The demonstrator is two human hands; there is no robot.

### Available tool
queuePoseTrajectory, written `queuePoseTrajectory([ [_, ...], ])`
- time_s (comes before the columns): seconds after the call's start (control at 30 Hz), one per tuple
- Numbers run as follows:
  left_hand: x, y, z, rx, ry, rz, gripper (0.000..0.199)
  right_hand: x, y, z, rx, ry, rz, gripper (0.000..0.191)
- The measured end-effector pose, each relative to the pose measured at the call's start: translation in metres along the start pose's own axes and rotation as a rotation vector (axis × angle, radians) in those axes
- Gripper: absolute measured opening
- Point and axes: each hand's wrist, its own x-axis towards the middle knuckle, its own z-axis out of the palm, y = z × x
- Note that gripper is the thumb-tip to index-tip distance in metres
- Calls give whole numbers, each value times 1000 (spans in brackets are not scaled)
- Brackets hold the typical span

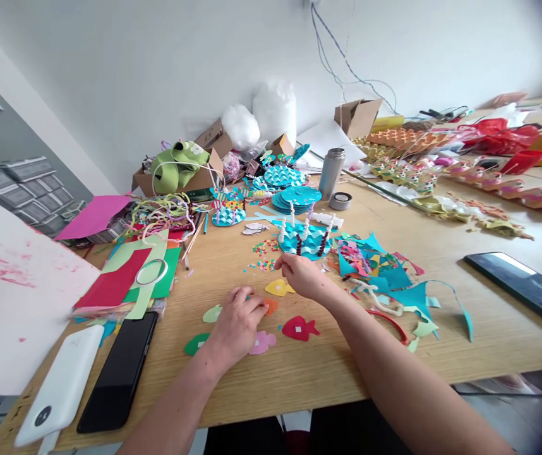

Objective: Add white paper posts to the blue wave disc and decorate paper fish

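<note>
My left hand [239, 321] rests palm down among paper fish, its fingers spread and bent, touching an orange paper fish [271, 307]. A pink paper fish [262, 342] and a dark green paper fish [196, 344] lie partly under it, beside a pale green paper fish [212, 313]. My right hand [299, 275] is closed in a pinch above the table, next to a yellow paper fish [278, 288]; what it holds, if anything, is hidden. Nearer me lies a red paper fish [299, 328]. White squares show on several fish. Small coloured paper dots [265, 248] lie beyond my right hand.
Behind my right hand stands a blue wavy craft base [305, 239] with twisted upright stems. Paper scraps [394, 281] spread to the right, near a tablet [522, 287]. A phone [118, 373] and white power bank [60, 385] lie left. A grey flask [331, 174] stands behind.
</note>
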Motion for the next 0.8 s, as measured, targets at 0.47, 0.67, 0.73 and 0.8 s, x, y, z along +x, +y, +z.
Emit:
queuePoseTrajectory([
  [0.47,1,3,-1,-60,-14,-13,29,-2,11,11,-318,-78,-20,21],
  [0.67,2,4,2,-89,-1,-53,35,-1,13,14,-344,-70,-15,24],
  [0.73,4,6,3,-109,0,-71,38,0,15,16,-349,-58,-21,24],
  [0.8,6,8,4,-129,-17,-81,41,2,18,18,-348,-51,-28,24],
])
